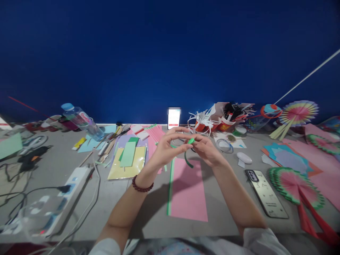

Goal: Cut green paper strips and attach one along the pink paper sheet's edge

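Green strip (189, 156) partly behind fingers (174, 140)

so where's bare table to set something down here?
Bare grey table between the power strip and the pink sheet, under the left forearm. A narrower strip between the pink sheet and the phone. Crowded: the back edge by the cups, the paper fans at right, cables at left.

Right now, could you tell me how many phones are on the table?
2: one phone lies flat beside the right forearm, and another phone stands upright against the blue wall. Clutter may hide others.
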A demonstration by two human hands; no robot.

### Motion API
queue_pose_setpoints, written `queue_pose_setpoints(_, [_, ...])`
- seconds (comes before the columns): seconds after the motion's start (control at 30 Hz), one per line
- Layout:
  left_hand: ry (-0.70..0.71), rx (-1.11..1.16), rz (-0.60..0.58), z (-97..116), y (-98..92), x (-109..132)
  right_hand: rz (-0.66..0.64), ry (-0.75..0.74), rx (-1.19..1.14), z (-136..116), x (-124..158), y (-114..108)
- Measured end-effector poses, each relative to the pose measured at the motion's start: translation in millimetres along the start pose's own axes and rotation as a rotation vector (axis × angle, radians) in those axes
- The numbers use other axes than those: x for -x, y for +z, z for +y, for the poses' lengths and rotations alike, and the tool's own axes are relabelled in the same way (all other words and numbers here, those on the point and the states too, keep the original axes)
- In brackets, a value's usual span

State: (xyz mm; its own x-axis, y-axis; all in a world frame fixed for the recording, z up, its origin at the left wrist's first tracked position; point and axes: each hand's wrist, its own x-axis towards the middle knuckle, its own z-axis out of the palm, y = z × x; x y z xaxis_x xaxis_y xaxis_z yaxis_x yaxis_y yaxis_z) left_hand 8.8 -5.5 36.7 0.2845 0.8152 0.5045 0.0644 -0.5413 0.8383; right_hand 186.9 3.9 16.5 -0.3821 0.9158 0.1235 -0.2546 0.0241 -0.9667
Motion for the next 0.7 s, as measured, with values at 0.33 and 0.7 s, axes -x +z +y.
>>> queue_pose_setpoints(0.33, [-0.029,0.084,-0.026,1.8,2.2,-0.3,-0.015,0.106,-0.192,-4.9,2.6,3.6])
queue_pose_setpoints(0.7, [-0.086,0.094,0.060,3.5,4.6,0.4,-0.008,0.116,-0.223,-5.4,1.5,7.8])
